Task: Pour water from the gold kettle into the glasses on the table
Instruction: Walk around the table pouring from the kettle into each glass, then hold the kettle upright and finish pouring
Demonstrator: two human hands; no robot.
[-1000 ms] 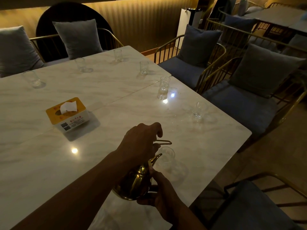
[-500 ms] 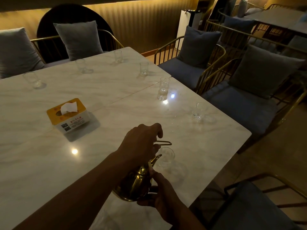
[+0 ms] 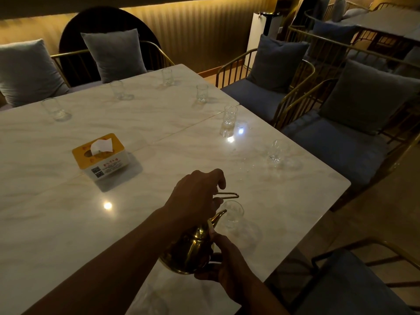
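Observation:
A gold kettle (image 3: 189, 251) is tilted over the near part of the marble table (image 3: 56, 223), its spout pointing into a clear glass (image 3: 231, 212). My left hand (image 3: 195, 196) grips the kettle's top handle from above. My right hand (image 3: 227, 267) holds the kettle's body and side handle from the right. Other clear glasses stand around the table: one at the right edge (image 3: 276, 153), a taller one (image 3: 228, 121) farther back, and several (image 3: 202, 93) along the far side. Whether water is flowing is too dim to see.
A yellow-topped tissue box (image 3: 101, 155) sits left of centre. Another glass (image 3: 150, 301) lies near the front edge under my arm. Gold-framed chairs with grey cushions (image 3: 363, 98) line the right and far sides; a dark chair (image 3: 354, 287) stands at the near right.
The kettle and both hands hold nearly the same pose over the near glass; only the view has shifted slightly.

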